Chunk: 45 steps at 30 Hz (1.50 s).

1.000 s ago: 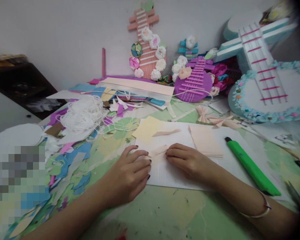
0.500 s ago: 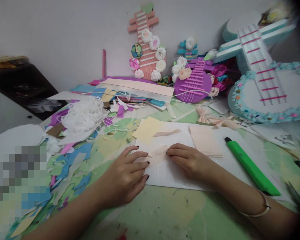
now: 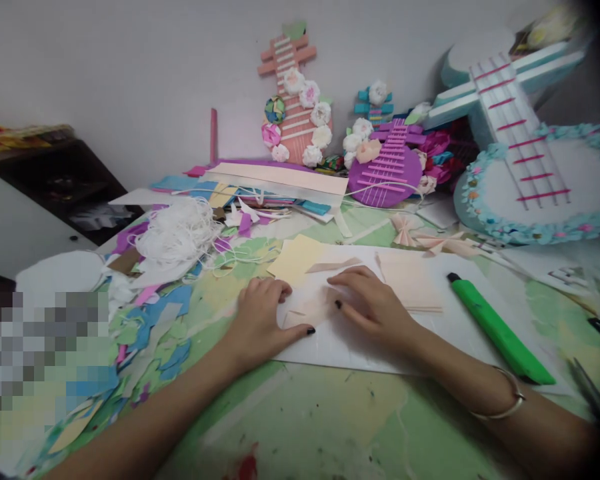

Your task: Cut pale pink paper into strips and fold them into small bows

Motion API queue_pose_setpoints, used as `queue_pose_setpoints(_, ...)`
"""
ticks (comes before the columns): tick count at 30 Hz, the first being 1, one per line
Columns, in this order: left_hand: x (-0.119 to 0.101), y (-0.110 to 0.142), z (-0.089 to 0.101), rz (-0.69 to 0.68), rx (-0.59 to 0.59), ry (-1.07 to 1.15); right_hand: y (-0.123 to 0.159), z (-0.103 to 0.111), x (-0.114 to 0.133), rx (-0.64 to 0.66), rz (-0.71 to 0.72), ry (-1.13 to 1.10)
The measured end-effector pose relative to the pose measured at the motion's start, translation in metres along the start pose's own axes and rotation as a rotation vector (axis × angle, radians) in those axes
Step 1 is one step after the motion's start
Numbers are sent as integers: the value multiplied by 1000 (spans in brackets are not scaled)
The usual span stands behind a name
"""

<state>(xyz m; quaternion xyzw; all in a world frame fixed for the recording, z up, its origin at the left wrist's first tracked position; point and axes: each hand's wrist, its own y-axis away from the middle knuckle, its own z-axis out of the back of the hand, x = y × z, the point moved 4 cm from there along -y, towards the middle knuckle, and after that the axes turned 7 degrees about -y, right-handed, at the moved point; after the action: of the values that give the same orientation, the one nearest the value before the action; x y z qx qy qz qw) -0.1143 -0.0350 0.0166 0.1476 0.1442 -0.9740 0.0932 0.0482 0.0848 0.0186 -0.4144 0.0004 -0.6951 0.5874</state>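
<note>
A thin peach paper strip [image 3: 307,312] lies on the white board [image 3: 325,347] between my hands. My left hand [image 3: 263,317] rests at the board's left edge, its thumb stretched out below the strip and its fingers bent away from the thumb. Over the strip's right end is my right hand [image 3: 377,303], with thumb and fingers apart; whether a fingertip touches the paper I cannot tell. Behind the strip lies a narrow folded peach piece [image 3: 333,265], beside a pale yellow paper [image 3: 297,257]. A stack of peach paper [image 3: 415,283] sits partly behind my right hand.
A green cutter-like tool [image 3: 503,330] lies on the board's right side. White string [image 3: 177,230] and paper scraps [image 3: 165,320] cover the left of the table. Decorated instrument models, pink [image 3: 295,130], purple [image 3: 387,173] and pale blue [image 3: 540,187], stand along the wall. Scissors [image 3: 587,383] lie at far right.
My left hand has gone from spread fingers over the strip to a wide thumb gap beside it. My right hand's pinch at the strip's right end has loosened, fingers now apart.
</note>
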Motion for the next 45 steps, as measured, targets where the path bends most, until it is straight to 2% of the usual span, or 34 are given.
queue_pose_setpoints(3,2,-3,-1,59,84,20,-5,-6,-3,126,-130,20)
queue_pose_setpoints(7,5,-5,0,92,188,88,-8,-14,1,198,-267,-44)
queue_pose_setpoints(12,7,-7,4,81,153,169,-4,-19,5,170,-349,-163)
queue_pose_setpoints(15,5,-6,8,44,120,229,-3,-18,3,158,-348,-347)
queue_pose_setpoints(18,2,-5,12,54,124,386,-2,-18,1,156,-402,-556)
queue_pose_setpoints(21,-2,-2,12,90,218,574,0,-20,2,168,-511,-715)
queue_pose_setpoints(24,-6,-1,10,103,290,662,2,-23,6,171,-580,-827)
queue_pose_setpoints(29,-4,2,6,139,351,772,3,-26,10,201,-649,-908)
queue_pose_setpoints(35,-7,8,-5,268,539,973,5,-31,8,184,-683,-1002)
queue_pose_setpoints(40,-11,7,-6,316,494,1049,3,-31,8,194,-701,-1000)
queue_pose_setpoints(45,-8,7,-7,357,437,1024,3,-30,7,195,-712,-1056)
